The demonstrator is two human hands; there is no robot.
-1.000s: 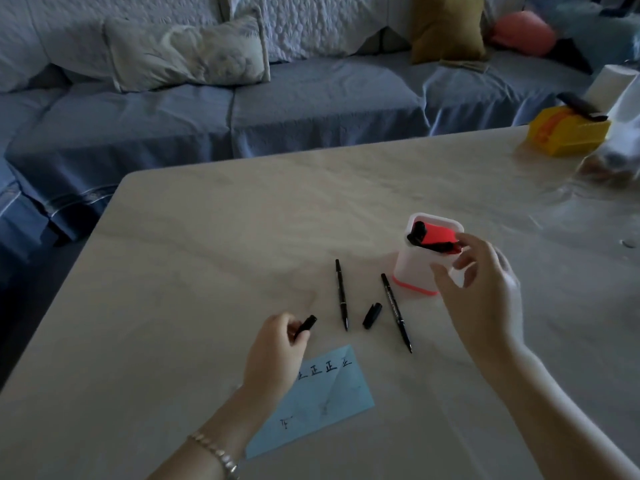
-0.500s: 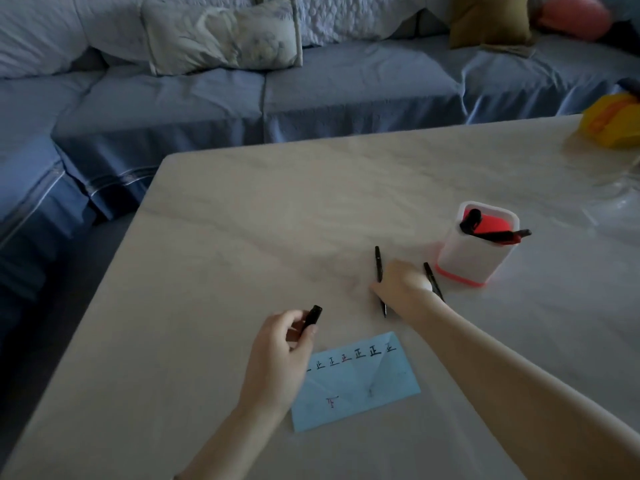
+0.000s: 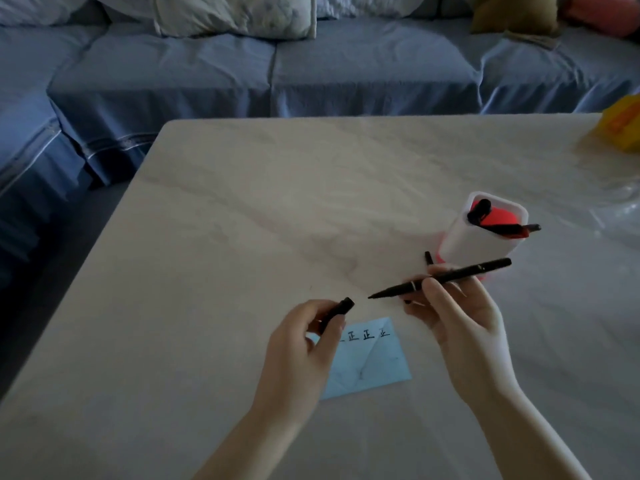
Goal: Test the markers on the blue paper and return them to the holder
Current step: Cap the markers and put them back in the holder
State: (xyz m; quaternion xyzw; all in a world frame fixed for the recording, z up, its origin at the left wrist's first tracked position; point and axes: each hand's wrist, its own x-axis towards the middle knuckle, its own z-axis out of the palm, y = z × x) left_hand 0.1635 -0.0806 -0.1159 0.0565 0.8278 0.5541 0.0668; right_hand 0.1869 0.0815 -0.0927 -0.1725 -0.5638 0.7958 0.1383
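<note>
My right hand (image 3: 460,313) holds an uncapped black marker (image 3: 446,278) in the air, tip pointing left, just in front of the white holder (image 3: 474,244). My left hand (image 3: 301,344) pinches a black marker cap (image 3: 337,311), open end toward the marker's tip, a short gap between them. The blue paper (image 3: 374,365) lies on the table below both hands, with several black characters written along its top edge; my left hand covers its left part. The holder has a red inside and holds black markers (image 3: 498,225). Another black marker (image 3: 429,258) lies behind my right hand, mostly hidden.
The pale marble table (image 3: 277,202) has its left edge close to my left arm. A blue sofa (image 3: 346,71) with cushions runs behind the table. A yellow object (image 3: 621,126) sits at the far right edge, with clear plastic (image 3: 620,206) nearby.
My right hand left the holder, reached down to the markers lying on the table, and lifted one. It now holds that marker toward the cap, which has stayed in my left hand.
</note>
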